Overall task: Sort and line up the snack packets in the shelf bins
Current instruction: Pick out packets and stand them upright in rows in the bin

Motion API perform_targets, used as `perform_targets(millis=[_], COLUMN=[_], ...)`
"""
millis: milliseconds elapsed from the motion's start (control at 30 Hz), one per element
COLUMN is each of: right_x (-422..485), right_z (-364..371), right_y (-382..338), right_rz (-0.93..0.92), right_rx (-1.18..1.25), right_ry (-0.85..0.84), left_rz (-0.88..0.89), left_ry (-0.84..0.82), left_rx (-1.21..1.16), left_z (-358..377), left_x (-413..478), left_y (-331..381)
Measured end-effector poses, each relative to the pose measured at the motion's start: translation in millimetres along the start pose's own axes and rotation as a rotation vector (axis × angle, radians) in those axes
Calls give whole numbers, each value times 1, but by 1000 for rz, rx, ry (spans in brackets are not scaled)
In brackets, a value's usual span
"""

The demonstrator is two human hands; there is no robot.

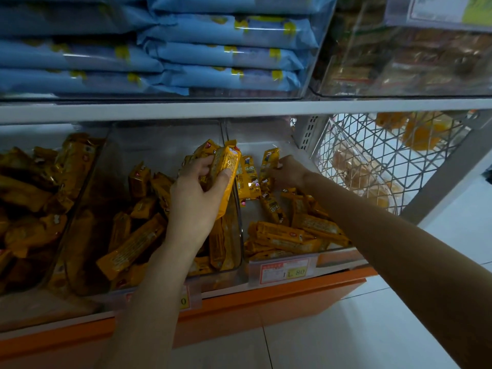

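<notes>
**Snack packets (290, 235) stood on end in shelf bin**

Nearest, the left hand (195, 193) grips a yellow bundle (226, 174), long axis upright, over the divider (238, 230) beside the right-hand bin (335, 253). Farther back, the right hand (288, 171) seems to pinch a standing packet (269, 162) at the row's end. A white shelf (239, 109) overhangs.

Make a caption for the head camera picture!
Left hand grips yellow snack packets; right hand pinches another packet in the right bin.
</notes>
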State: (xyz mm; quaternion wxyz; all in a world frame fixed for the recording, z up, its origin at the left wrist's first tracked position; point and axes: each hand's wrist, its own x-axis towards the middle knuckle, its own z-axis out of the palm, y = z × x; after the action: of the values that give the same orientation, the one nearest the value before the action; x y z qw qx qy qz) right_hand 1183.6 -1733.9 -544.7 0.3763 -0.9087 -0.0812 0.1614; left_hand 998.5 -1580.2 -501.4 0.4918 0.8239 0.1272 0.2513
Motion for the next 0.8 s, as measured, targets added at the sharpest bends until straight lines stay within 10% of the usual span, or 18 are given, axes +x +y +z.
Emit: perform_targets(millis=[400,800], right_x=[-52,-86], right_z=[11,-47], right_y=[-9,-26], right_rz=[-96,-21], right_rx=[-619,-303], right_ry=[-11,-5], left_rz=[14,19], left_ry=[21,33], left_rx=[-16,-21], left_z=[-5,-7], left_x=[0,1], left_y=[5,7])
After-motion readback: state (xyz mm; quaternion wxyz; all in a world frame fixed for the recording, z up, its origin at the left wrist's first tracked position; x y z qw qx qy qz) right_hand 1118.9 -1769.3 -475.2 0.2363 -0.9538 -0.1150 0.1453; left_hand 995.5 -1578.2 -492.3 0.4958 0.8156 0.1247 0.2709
